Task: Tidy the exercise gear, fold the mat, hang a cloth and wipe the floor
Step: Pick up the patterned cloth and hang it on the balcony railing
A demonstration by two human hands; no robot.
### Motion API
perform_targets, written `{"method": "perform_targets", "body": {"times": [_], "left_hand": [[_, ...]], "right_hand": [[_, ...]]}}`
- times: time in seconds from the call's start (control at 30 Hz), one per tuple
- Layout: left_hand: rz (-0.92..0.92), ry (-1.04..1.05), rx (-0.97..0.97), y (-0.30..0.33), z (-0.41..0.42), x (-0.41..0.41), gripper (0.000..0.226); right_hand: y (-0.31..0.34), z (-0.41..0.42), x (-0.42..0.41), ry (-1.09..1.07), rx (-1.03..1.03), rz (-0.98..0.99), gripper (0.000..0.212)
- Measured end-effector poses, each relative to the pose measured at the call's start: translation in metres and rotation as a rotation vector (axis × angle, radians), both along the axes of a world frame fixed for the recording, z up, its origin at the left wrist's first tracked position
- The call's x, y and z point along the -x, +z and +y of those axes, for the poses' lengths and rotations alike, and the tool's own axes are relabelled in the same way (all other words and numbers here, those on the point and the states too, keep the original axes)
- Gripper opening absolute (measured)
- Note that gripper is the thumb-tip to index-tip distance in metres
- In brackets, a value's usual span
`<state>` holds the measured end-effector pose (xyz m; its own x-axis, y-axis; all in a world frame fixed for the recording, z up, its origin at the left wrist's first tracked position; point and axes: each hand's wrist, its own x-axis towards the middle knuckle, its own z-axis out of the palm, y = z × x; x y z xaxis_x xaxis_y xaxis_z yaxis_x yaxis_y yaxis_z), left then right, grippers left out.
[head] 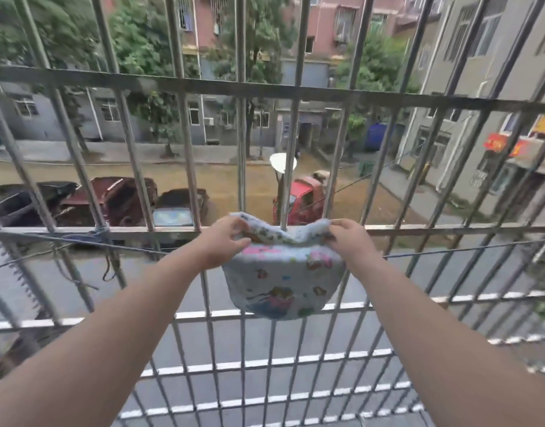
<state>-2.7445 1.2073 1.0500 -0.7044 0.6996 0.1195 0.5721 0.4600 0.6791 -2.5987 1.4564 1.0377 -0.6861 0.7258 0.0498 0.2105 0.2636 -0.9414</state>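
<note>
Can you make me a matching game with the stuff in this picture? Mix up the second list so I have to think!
Things:
1. cloth
2. left hand
3. right hand
4. red vehicle

Clues:
A. down on the street, behind the bars
B. pinches the cloth's left top corner
C. pale blue with cartoon pictures, draped over a line
D. pinches the cloth's right top corner

Pairs: 1-C, 2-B, 3-D, 4-A

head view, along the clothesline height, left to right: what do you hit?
Blue cord knot → left hand → printed cloth → right hand → bare line.
</note>
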Motion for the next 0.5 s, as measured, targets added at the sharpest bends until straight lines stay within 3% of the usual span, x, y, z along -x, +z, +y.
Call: {"method": "perform_targets", "body": {"times": [0.1,0.17,0.23,0.37,0.43,0.5], "left_hand": [[0.131,0.029,0.042,-0.009,0.001,-0.01,0.022],[0.177,-0.006,-0.027,-0.008,0.001,-0.02,0.017],[0.218,-0.071,-0.087,-0.003,-0.007,-0.028,0.013],[0.436,-0.152,0.042,0.001,-0.042,-0.04,0.012],[0.466,-0.194,0.078,-0.006,-0.062,-0.047,0.02],[0.425,-0.235,0.085,-0.017,-0.075,-0.054,0.029]], "right_hand": [[-0.002,-0.012,-0.013,0.037,-0.023,0.034,0.055],[-0.001,-0.018,-0.026,0.042,-0.031,0.178,0.05],[0.001,-0.019,-0.04,0.083,-0.164,0.268,0.036],[0.0,-0.004,-0.072,0.334,-0.548,0.039,0.022],[-0.008,0.004,-0.085,0.454,-0.6,-0.106,0.014],[-0.018,0.009,-0.093,0.533,-0.624,-0.142,0.022]]}}
